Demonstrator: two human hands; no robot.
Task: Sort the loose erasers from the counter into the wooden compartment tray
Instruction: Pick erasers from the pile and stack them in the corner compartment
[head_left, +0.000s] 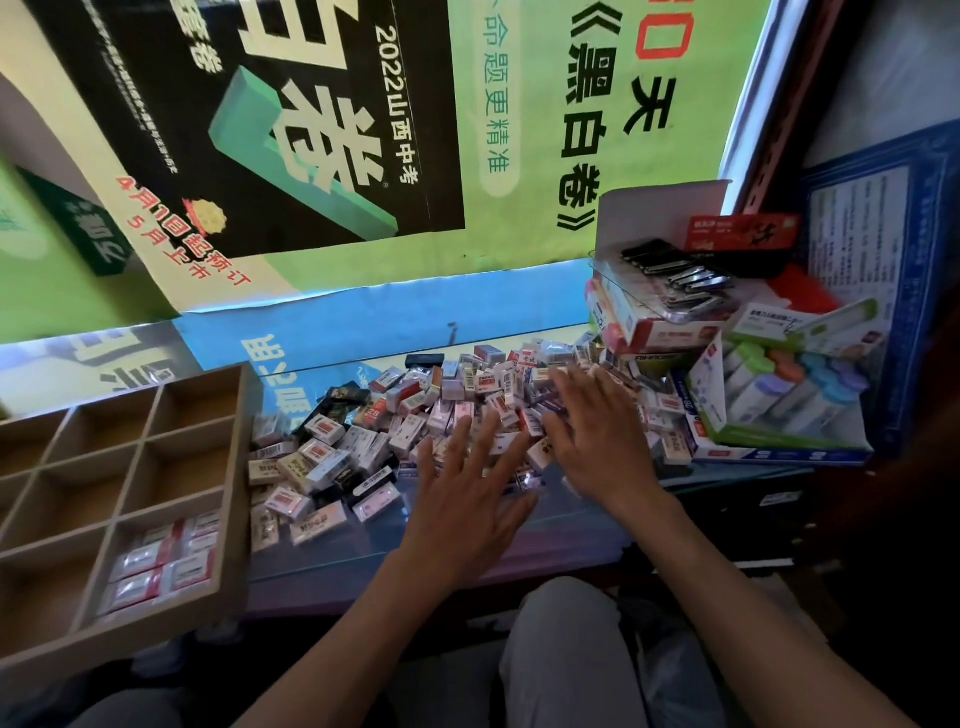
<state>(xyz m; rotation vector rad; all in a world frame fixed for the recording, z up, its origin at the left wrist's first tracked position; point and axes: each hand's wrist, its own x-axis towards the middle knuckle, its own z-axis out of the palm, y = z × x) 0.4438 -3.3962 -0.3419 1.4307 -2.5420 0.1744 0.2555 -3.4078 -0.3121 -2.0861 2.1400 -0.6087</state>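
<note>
Head view: a person is reaching with both hands over a heap of loose erasers that is spreading across the glass counter through the centre of the frame. The wooden compartment tray is sitting at the lower left, just beside the heap, with wrapped erasers already lying in its near right compartment while the other visible cells are showing bare wood. The step in hand appears to be raking or searching through the pile; doing it well probably means spreading the erasers thin so the labels are facing up, picking out one kind at a time, and keeping each kind to its own compartment rather than mixing them. The left hand is hovering palm down at lower centre, its fingers straight and spread wide, the tips lying on or just above the erasers and gripping nothing. The right hand is lying just right of it, likewise flat with fingers splayed over the heap's right half, holding nothing. At the right of the frame, stacked stationery boxes are crowding the heap's edge, so sweeping towards them could push erasers out of sight.
</note>
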